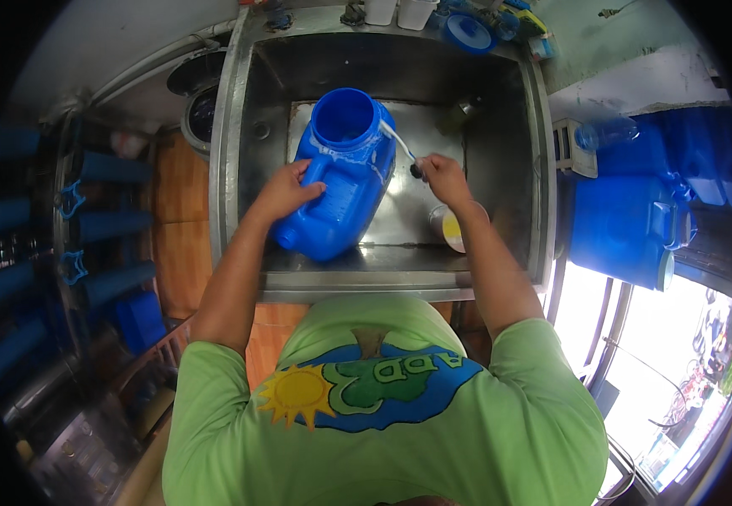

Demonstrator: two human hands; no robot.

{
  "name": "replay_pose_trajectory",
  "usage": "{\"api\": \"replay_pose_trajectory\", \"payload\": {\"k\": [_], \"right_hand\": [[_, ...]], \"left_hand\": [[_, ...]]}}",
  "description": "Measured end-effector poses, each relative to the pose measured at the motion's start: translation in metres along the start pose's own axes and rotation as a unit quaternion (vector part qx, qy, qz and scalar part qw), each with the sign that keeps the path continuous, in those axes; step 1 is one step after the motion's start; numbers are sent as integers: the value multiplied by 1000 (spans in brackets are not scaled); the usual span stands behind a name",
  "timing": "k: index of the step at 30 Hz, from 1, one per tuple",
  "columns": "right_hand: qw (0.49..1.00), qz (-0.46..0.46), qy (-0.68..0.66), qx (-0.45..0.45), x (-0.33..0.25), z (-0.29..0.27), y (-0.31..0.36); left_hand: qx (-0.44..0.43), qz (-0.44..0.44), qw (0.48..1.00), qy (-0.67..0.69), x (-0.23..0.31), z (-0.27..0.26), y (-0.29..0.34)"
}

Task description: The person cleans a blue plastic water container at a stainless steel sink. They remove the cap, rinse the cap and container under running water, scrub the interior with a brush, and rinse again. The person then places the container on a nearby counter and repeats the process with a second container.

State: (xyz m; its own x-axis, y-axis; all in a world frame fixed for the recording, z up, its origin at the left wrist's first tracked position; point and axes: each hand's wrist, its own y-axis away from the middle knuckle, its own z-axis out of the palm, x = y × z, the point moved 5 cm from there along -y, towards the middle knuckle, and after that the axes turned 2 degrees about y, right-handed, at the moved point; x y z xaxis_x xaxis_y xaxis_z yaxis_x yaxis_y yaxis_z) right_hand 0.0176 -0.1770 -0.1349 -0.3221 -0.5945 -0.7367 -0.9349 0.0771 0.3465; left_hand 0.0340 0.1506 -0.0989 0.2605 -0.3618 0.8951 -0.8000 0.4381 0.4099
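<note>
A large blue plastic jug (332, 211) with a wide open mouth leans in the stainless steel sink (501, 110). Whitish suds streak its neck and shoulder. My left hand (288, 191) is closed around the jug's moulded handle. My right hand (443, 180) grips a slim white brush (395, 137), whose far end touches the jug just below the rim. A small black piece (416, 171) shows by my right fingers; I cannot tell what it is. Beneath my right forearm stands a white cup (450, 228) with something yellow in it, partly hidden by the arm.
A blue round lid (469, 34) and white containers (416, 13) line the sink's back ledge. More blue jugs (623, 219) stand at the right, near a clear plastic bottle (608, 133). A rack of blue containers (113, 223) is on the left.
</note>
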Motion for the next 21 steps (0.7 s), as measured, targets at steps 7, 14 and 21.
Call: {"api": "replay_pose_trajectory", "payload": {"k": [7,14,21], "right_hand": [[961,-113,209,-141,-72,-30,-104],[988,-79,130,20,-24,-49,-37],[974,-147,155,76,-49,7,7]], "left_hand": [[-28,48,980,-189,19,-12,-4],[108,43,968,-224,21,-10,-6],[161,-1,955,-248,41,65,-21]]}}
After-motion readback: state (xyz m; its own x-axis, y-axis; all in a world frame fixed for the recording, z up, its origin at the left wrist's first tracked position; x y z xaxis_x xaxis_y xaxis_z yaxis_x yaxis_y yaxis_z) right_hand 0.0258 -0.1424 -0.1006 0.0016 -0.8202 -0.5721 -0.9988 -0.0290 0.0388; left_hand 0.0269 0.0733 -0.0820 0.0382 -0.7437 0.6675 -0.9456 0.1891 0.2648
